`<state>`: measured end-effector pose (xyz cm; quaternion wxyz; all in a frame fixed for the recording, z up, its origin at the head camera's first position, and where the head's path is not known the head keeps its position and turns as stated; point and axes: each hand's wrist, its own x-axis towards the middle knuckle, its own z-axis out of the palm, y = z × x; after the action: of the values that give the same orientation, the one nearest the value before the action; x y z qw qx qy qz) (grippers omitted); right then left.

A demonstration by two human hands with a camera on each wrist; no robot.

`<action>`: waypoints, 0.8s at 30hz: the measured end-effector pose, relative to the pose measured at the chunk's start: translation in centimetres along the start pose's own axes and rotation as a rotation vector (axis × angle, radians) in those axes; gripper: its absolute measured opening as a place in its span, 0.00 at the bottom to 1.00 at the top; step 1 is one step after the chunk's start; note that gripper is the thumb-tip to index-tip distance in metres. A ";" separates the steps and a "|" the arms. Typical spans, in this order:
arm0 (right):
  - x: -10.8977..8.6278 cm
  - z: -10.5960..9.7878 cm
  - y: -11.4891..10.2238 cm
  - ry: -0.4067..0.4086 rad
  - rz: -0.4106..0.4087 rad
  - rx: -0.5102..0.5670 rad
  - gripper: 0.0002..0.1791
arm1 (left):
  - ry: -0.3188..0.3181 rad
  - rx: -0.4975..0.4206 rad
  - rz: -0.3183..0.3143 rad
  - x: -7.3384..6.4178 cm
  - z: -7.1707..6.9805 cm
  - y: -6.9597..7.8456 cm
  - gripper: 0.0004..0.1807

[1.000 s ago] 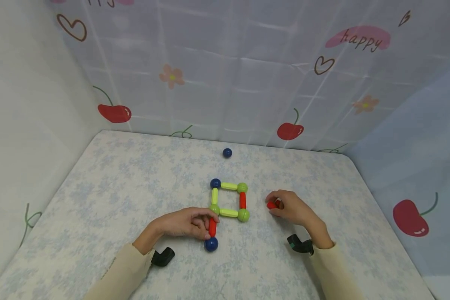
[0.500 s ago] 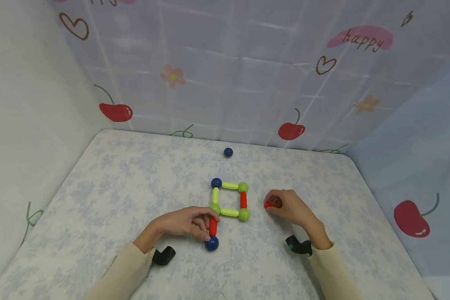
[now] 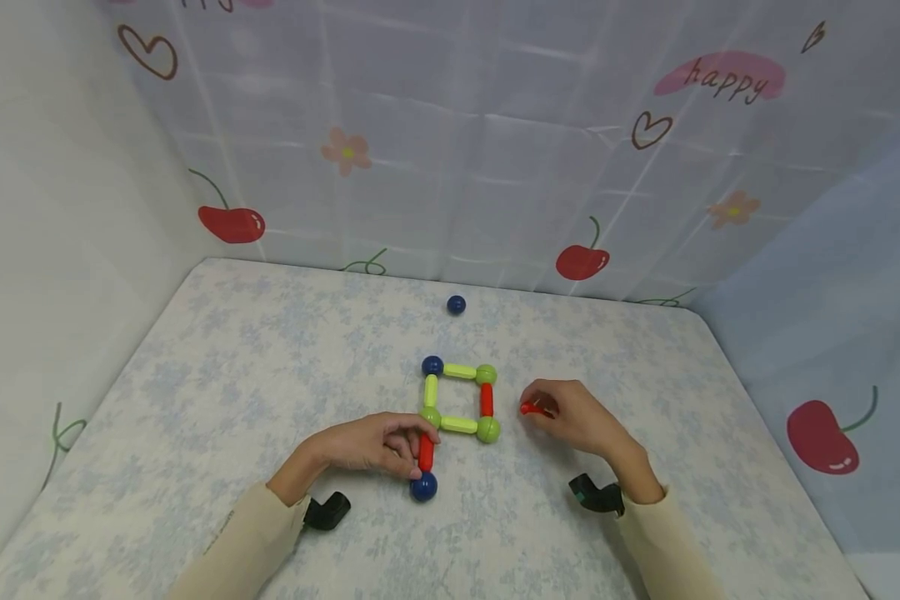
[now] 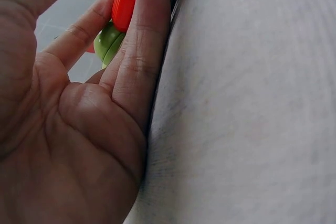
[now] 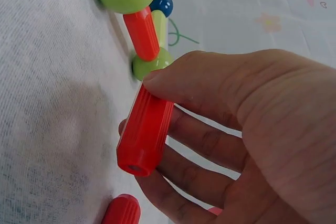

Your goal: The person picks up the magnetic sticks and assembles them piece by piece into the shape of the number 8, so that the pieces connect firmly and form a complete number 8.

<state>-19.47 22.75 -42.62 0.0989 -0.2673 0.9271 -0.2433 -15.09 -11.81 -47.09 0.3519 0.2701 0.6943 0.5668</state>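
Observation:
In the head view, a square of magnetic rods and balls lies on the table, with a green ball [image 3: 487,430] at its near right corner. From its near left corner a red magnetic rod [image 3: 426,454] runs toward the person, ending in a blue ball [image 3: 423,487]. My left hand [image 3: 367,447] grips this arm, index finger by the corner ball, thumb where rod and blue ball meet. My right hand [image 3: 579,417], right of the square, pinches another red magnetic rod [image 5: 145,129] between thumb and fingers. The right wrist view shows the rod's bare end.
A loose blue ball [image 3: 456,305] sits near the table's back edge. Beneath the right hand lies a further red rod [image 5: 122,211]. Patterned curtains stand behind and beside the table [image 3: 270,333]. Both wrists carry black cameras [image 3: 327,511].
My right hand has shifted slightly left, toward the square, and the red rod in it has turned so that one end points left. The left hand keeps its place.

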 end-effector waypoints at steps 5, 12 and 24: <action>-0.2 -0.1 -0.3 0.000 -0.046 0.011 0.08 | -0.010 -0.003 0.003 0.1 0.1 0.2 0.28; -0.2 0.0 -0.9 -0.010 -0.159 0.054 0.09 | -0.010 0.006 0.000 0.2 0.0 0.3 0.28; -0.3 0.5 -2.8 -0.042 -0.176 0.069 0.11 | 0.003 0.001 -0.005 0.0 0.1 0.1 0.28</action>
<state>-17.78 20.63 -41.60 0.1057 -0.3493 0.8888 -0.2773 -15.04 -11.71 -47.05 0.3524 0.2676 0.6957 0.5659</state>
